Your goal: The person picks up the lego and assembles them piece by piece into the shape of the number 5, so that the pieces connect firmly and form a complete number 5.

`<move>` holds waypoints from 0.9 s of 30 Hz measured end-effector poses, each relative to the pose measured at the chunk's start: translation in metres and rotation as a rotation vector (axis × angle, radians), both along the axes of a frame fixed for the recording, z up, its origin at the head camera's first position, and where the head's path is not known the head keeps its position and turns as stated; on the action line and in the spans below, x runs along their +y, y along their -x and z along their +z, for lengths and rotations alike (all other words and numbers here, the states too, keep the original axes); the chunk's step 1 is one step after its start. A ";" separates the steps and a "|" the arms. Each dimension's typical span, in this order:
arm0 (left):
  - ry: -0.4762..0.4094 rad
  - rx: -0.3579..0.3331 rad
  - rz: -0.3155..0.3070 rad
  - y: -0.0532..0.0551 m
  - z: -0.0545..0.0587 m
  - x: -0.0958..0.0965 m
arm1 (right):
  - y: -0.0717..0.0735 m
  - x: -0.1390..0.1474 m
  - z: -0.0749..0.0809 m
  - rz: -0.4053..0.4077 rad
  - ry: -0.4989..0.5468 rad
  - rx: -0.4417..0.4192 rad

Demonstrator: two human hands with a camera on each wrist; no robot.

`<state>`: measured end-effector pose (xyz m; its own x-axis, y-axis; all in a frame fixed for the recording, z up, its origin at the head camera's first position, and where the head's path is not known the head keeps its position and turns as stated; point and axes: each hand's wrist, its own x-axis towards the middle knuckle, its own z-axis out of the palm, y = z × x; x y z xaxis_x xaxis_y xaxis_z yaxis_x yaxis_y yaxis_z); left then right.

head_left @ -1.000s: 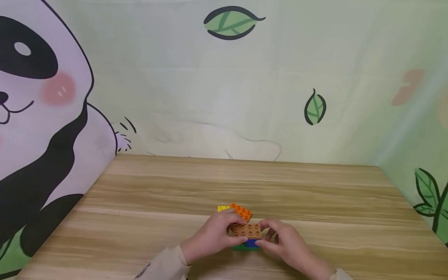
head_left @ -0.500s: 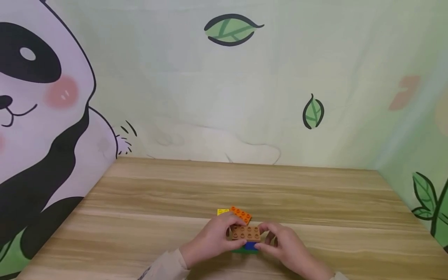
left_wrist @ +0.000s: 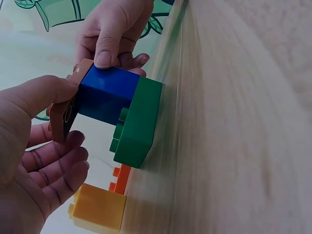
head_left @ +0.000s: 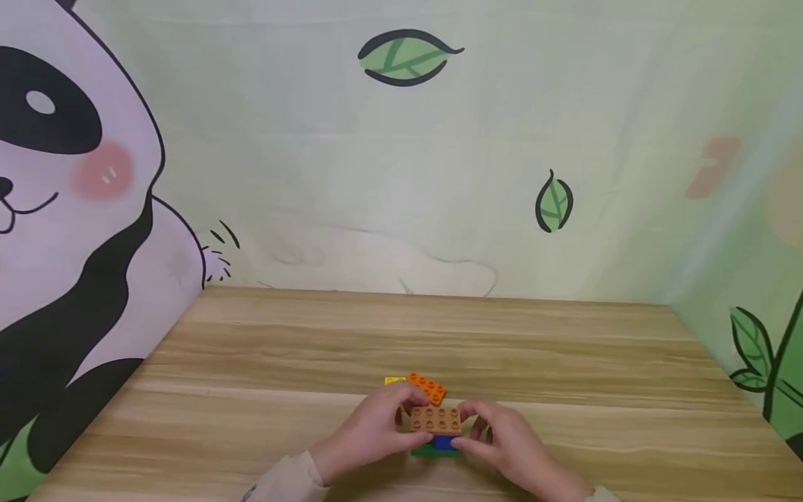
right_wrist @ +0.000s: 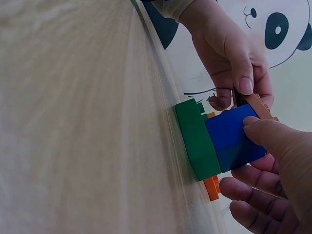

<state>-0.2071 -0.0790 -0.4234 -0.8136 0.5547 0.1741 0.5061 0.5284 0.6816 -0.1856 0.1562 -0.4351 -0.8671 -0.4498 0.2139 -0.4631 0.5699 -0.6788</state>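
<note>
A small stack of toy building bricks stands on the table in front of me. At its base is a green brick [left_wrist: 139,126], with a blue brick [left_wrist: 108,92] on one half of it. On top lies a flat brown eight-stud brick [head_left: 436,420], whose left end overhangs the blue one. My left hand [head_left: 373,431] pinches that overhanging end between thumb and fingers. With the thumb on its near face and fingers behind, my right hand [head_left: 511,440] grips the blue brick at the right, just under the brown one.
Right behind the stack an orange flat brick [head_left: 428,388] lies at an angle on the wooden table [head_left: 301,335]. Beside it, partly hidden by my left hand in the head view, is a yellow brick [left_wrist: 100,207]. A printed panda backdrop [head_left: 301,153] rises at the table's far edge.
The head view has tilted slightly, so the scene sits a little lower and farther left. Both hands keep their hold, and the bricks stay stacked the same way.
</note>
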 end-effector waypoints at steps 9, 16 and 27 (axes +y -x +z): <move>-0.007 0.016 0.007 -0.002 0.000 -0.003 | 0.001 0.000 0.000 -0.005 -0.005 -0.010; -0.035 -0.015 0.033 -0.001 -0.002 -0.007 | 0.001 0.001 0.002 -0.003 -0.007 -0.029; -0.099 -0.033 0.053 -0.004 -0.005 -0.010 | 0.001 0.002 0.001 -0.009 -0.034 -0.048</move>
<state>-0.2031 -0.0889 -0.4285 -0.8477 0.4920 0.1982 0.4552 0.4832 0.7479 -0.1870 0.1578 -0.4342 -0.8801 -0.4481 0.1568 -0.4252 0.5970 -0.6803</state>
